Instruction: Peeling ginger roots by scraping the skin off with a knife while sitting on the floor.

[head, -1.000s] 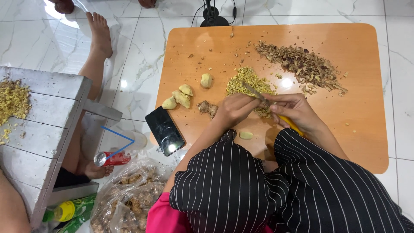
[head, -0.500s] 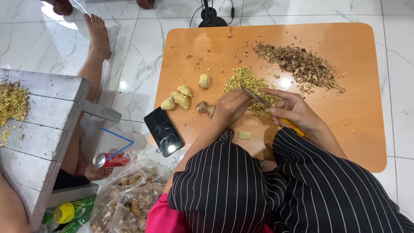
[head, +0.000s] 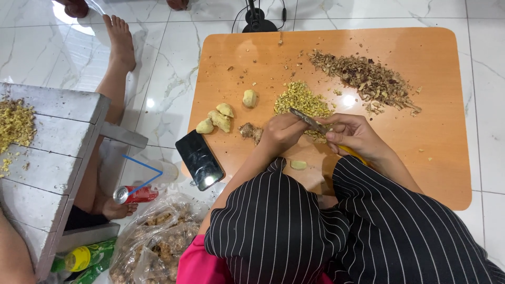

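Fingers point(head: 344, 138) of the right hand point(head: 353, 138) are curling tight around a knife with a yellow handle point(head: 353, 153). Its dull blade point(head: 309, 121) is slanting up and left across to the left hand point(head: 282, 132). The left hand's fingers are bunching together over something small at the blade's end. Presumably it is a piece of ginger, but the knuckles are hiding it, so I cannot tell how it is being pinched.

Both hands are working just above the near edge of a heap of pale yellow-green chopped ginger point(head: 301, 100), which is lying on the orange counter point(head: 436, 137). Left of the hands an unpeeled brown knob point(head: 250, 131) is sitting close to the left wrist, and beyond it four peeled ginger pieces point(head: 221, 119) are lying in a loose group. One thin slice point(head: 298, 164) is resting near the person's striped sleeve point(head: 273, 221).

Judging by its look, peeled ginger is light and firm but wet and slick, and knobbly enough to roll. It would be best pinched across its broadest faces, with fingertips kept back from the edge.

Farther out, a dark pile of peelings point(head: 368, 79) is spreading along the counter's far right. A black phone point(head: 199, 160) is hanging over the left edge. On the marble floor point(head: 168, 68) a red can with a blue straw point(head: 134, 193) and a bag of raw ginger point(head: 152, 236) are lying. Another person's bare leg point(head: 113, 79) is stretching out beside a grey wooden bench point(head: 47, 152).
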